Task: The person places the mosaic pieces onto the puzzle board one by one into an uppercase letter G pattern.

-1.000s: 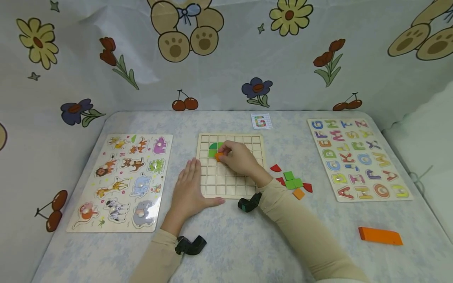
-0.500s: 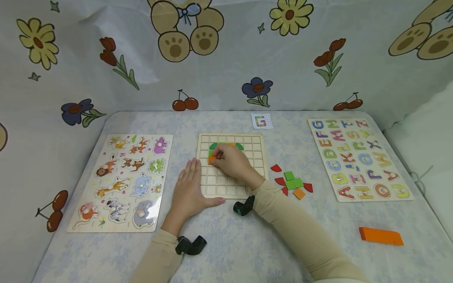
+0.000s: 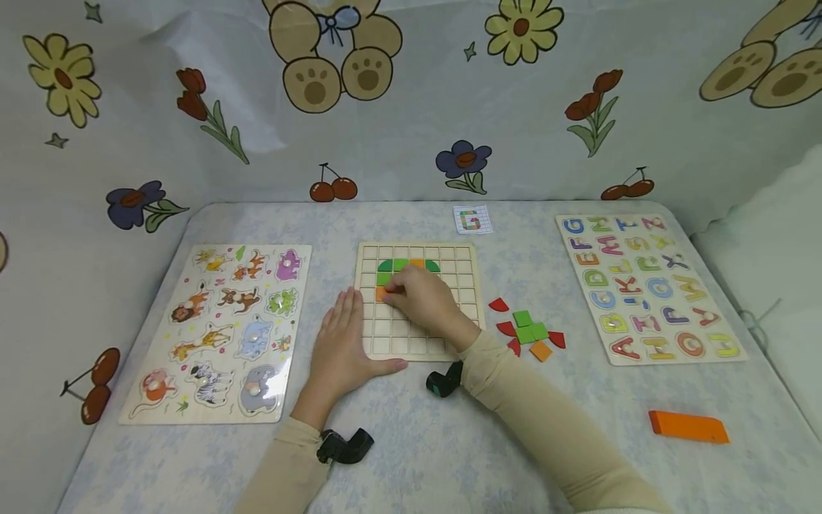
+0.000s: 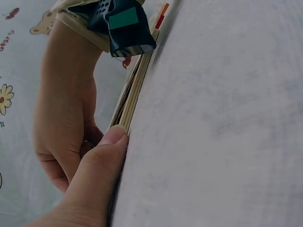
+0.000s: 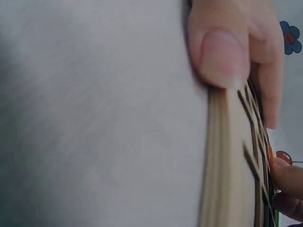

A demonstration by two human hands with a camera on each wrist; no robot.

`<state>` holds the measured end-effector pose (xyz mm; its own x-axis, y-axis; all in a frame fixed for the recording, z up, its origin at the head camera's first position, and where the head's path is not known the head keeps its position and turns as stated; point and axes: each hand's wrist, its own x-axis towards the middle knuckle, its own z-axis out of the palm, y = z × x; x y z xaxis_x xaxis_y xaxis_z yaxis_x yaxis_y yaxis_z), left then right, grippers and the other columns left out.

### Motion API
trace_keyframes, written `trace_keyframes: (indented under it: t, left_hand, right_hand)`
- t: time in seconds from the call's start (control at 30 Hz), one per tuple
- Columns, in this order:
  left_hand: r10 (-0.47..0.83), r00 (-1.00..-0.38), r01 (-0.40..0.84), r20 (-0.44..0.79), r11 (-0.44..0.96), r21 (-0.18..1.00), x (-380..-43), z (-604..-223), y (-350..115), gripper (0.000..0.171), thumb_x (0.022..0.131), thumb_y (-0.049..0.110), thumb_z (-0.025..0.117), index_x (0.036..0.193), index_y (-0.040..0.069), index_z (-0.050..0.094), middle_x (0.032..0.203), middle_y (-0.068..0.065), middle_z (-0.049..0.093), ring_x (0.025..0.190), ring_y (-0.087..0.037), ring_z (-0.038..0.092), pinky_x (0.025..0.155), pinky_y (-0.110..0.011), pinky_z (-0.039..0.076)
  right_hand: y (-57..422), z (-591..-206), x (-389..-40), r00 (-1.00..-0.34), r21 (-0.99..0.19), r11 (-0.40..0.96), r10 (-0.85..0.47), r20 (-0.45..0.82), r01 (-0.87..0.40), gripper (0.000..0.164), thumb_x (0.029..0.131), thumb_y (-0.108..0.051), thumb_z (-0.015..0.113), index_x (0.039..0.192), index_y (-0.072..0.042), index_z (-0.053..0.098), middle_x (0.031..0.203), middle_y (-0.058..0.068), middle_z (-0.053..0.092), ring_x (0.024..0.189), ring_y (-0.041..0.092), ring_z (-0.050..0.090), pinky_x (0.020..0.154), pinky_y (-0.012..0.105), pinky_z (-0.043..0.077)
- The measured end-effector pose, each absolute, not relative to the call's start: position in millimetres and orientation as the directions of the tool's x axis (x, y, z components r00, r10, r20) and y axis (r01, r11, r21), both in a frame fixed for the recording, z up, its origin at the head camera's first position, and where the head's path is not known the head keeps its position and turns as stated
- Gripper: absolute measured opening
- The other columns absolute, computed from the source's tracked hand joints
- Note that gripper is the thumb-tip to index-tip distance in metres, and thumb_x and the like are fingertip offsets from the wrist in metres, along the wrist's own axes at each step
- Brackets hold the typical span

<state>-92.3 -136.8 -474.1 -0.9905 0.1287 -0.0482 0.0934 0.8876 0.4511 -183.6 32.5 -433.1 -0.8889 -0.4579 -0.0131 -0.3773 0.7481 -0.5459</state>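
Note:
A wooden grid board [image 3: 398,344] lies in the middle of the table. My left hand [image 3: 340,353] steadies it, straight fingers along its left side and thumb at the near edge. My right hand [image 3: 424,300] reaches over the board with curled fingers, pinching an orange square tile [image 3: 380,294] at a cell on the left. Directly behind that tile is a green square [image 3: 383,279]. A back row holds green quarter-rounds [image 3: 432,266] at its ends, with a green square [image 3: 401,264] and an orange square [image 3: 417,263] between. In the right wrist view, fingertips meet the orange tile [image 5: 271,155].
Loose red quarter-rounds [image 3: 498,305], green squares [image 3: 522,318] and an orange square [image 3: 541,350] lie right of the board. Behind it is a pattern card [image 3: 472,220]. An animal puzzle [image 3: 218,335] flanks it left, a letter puzzle [image 3: 648,289] right. An orange block [image 3: 689,426] lies front right.
My right hand has moved left with the orange tile, bringing it down to the cell in front of the green square. The back row came into sight. My left hand stays put.

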Motion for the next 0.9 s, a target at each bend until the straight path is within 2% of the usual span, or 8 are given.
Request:
trace_keyframes:
  t: [0.17, 0.33, 0.43, 0.6, 0.77, 0.9]
  left_hand:
    - [0.123, -0.991, 0.089, -0.046, 0.887, 0.453, -91.8, -474.5, -136.6, 0.146, 0.058, 0.091, 0.063, 0.160, 0.005, 0.003, 0.168, -0.012, 0.001, 0.157, -0.026, -0.001, 0.127, -0.048, 0.009]
    - [0.114, -0.993, 0.084, -0.039, 0.885, 0.458, -92.2, -474.5, -135.7, 0.146, 0.058, 0.092, 0.063, 0.160, 0.005, 0.005, 0.168, -0.012, 0.002, 0.157, -0.027, 0.000, 0.127, -0.049, 0.010]
    - [0.107, -0.994, 0.082, -0.030, 0.886, 0.457, -92.5, -474.6, -135.4, 0.146, 0.057, 0.092, 0.063, 0.160, 0.005, 0.007, 0.168, -0.012, 0.003, 0.157, -0.027, 0.002, 0.127, -0.049, 0.011]
    - [0.101, -0.995, 0.080, -0.024, 0.891, 0.448, -93.0, -475.3, -135.8, 0.146, 0.056, 0.093, 0.062, 0.160, 0.007, 0.008, 0.168, -0.011, 0.005, 0.156, -0.027, 0.004, 0.126, -0.050, 0.015]
    - [0.108, -0.994, 0.090, -0.014, 0.888, 0.451, -93.6, -474.3, -135.2, 0.146, 0.056, 0.093, 0.063, 0.160, 0.006, 0.008, 0.168, -0.012, 0.005, 0.156, -0.027, 0.005, 0.126, -0.050, 0.015]
    - [0.117, -0.993, 0.097, -0.017, 0.889, 0.448, -93.7, -472.5, -134.7, 0.146, 0.057, 0.092, 0.064, 0.160, 0.005, 0.007, 0.168, -0.012, 0.005, 0.156, -0.028, 0.005, 0.126, -0.050, 0.015]
  right_hand:
    - [39.3, -429.2, -178.9, -0.878, -0.537, 0.744, -0.478, -0.011, -0.398, 0.013, 0.091, -0.025, 0.073, 0.100, -0.018, 0.080, 0.096, -0.005, 0.068, 0.086, 0.009, 0.062, 0.074, 0.027, 0.054]
    - [62.8, -419.0, -172.9, -0.885, -0.574, 0.740, -0.462, -0.054, -0.351, 0.019, 0.093, -0.023, 0.070, 0.110, -0.018, 0.076, 0.098, -0.007, 0.065, 0.083, 0.012, 0.058, 0.075, 0.030, 0.051]
    - [87.4, -413.8, -170.3, -0.891, -0.589, 0.744, -0.447, -0.085, -0.316, 0.025, 0.093, -0.024, 0.069, 0.118, -0.017, 0.071, 0.101, -0.005, 0.064, 0.084, 0.016, 0.056, 0.076, 0.033, 0.049]
    - [135.6, -406.0, -168.0, -0.896, -0.574, 0.770, -0.424, -0.131, -0.281, 0.030, 0.093, -0.021, 0.070, 0.122, -0.013, 0.068, 0.106, 0.002, 0.065, 0.093, 0.020, 0.055, 0.080, 0.034, 0.047]
    - [182.5, -399.7, -166.6, -0.911, -0.536, 0.816, -0.366, -0.190, -0.216, 0.033, 0.092, -0.019, 0.071, 0.123, -0.011, 0.067, 0.108, 0.006, 0.065, 0.089, 0.022, 0.055, 0.075, 0.035, 0.048]
    - [211.7, -397.4, -163.7, -0.903, -0.502, 0.846, -0.344, -0.258, -0.179, 0.034, 0.091, -0.019, 0.072, 0.123, -0.009, 0.067, 0.110, 0.010, 0.066, 0.098, 0.026, 0.058, 0.085, 0.044, 0.052]
